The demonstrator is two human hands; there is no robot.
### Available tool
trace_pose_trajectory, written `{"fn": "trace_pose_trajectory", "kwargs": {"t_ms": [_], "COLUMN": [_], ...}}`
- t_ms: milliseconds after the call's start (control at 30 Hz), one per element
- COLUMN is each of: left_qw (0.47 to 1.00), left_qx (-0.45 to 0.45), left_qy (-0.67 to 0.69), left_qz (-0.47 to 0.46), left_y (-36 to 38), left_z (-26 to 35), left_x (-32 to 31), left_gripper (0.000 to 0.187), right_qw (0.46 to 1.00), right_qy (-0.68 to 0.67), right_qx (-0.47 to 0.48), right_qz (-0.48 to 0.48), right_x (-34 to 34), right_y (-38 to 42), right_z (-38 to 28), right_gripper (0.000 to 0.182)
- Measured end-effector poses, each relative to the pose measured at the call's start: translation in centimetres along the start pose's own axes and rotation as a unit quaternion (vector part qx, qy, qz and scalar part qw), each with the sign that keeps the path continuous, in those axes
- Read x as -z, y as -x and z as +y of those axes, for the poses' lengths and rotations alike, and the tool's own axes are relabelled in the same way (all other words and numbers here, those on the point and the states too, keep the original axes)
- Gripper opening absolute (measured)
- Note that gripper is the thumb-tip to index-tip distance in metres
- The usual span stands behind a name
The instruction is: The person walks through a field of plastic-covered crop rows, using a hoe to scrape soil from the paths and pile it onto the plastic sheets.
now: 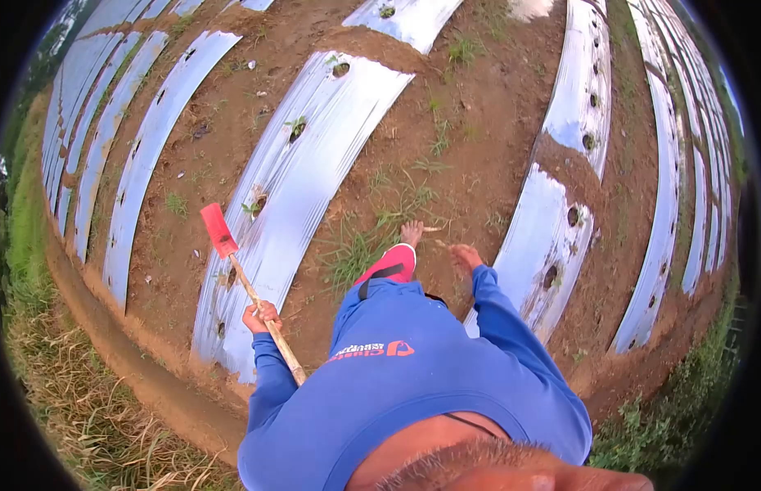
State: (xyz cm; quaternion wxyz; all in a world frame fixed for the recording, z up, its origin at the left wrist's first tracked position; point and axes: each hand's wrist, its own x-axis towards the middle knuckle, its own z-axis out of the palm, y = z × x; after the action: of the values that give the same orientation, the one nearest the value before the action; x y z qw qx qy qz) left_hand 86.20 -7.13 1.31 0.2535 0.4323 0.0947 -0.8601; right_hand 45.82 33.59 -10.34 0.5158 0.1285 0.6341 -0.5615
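Red-bladed and wooden-handled, the hoe (251,290) is clamped in the left hand (261,316) at about eight o'clock from frame centre, its blade (218,230) lifted toward ten o'clock over the nearest silver plastic mulch strip (307,164). Out at four o'clock from centre, the right hand (465,258) hangs over bare brown soil (479,147), fingers partly curled around nothing I can make out, just beside a bare foot (412,232) and tufts of grass (356,245).
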Motion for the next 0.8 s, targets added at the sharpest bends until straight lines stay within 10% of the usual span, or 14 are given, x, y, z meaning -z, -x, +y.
{"fn": "trace_pose_trajectory", "kwargs": {"t_ms": [367, 567, 767, 800], "left_qw": [0.940, 0.888, 0.831, 0.835], "left_qx": [0.277, 0.326, 0.395, 0.389], "left_qy": [-0.187, -0.321, -0.389, -0.389], "left_qz": [-0.076, -0.037, -0.029, -0.006], "left_y": [-21.9, -30.9, -38.5, -38.7], "left_z": [-24.2, -40.2, -53.8, -55.7], "left_x": [-38.3, -51.1, -59.4, -61.4], "left_gripper": [0.021, 0.023, 0.022, 0.022], "right_qw": [0.944, 0.942, 0.990, 0.940], "right_qy": [-0.204, -0.190, -0.041, -0.277], "right_qx": [-0.124, -0.205, -0.016, -0.146], "right_qz": [0.228, 0.186, 0.131, 0.131], "right_x": [17.9, 24.9, 39.0, 39.1], "right_y": [2.7, -3.1, -16.2, -15.1], "right_z": [-7.7, -10.7, -18.5, -25.8], "right_gripper": [0.024, 0.021, 0.028, 0.017]}}
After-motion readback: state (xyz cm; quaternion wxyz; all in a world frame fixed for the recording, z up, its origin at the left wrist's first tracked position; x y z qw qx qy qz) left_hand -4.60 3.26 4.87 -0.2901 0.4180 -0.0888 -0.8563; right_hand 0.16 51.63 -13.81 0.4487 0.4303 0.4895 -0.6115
